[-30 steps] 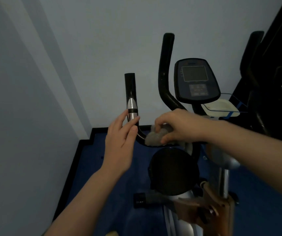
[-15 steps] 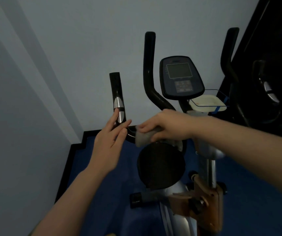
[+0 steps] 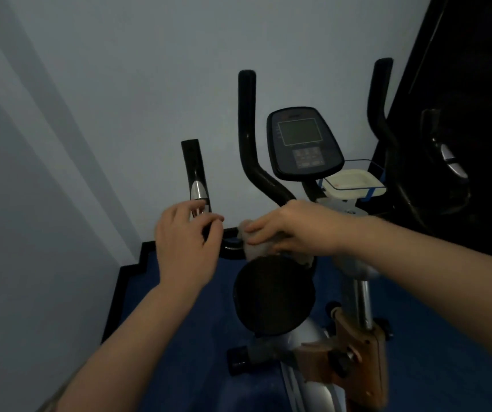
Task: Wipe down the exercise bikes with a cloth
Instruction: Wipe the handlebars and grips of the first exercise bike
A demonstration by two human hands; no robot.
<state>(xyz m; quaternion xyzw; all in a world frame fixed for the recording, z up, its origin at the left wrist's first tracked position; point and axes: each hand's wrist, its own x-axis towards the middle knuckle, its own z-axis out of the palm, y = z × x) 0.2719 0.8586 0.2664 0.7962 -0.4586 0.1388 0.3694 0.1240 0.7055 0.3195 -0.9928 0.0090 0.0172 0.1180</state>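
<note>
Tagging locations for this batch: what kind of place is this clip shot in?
Probably a small gym or home workout room: an exercise bike with a console stands on blue flooring by a wall, and more dark equipment sits to its right.
</note>
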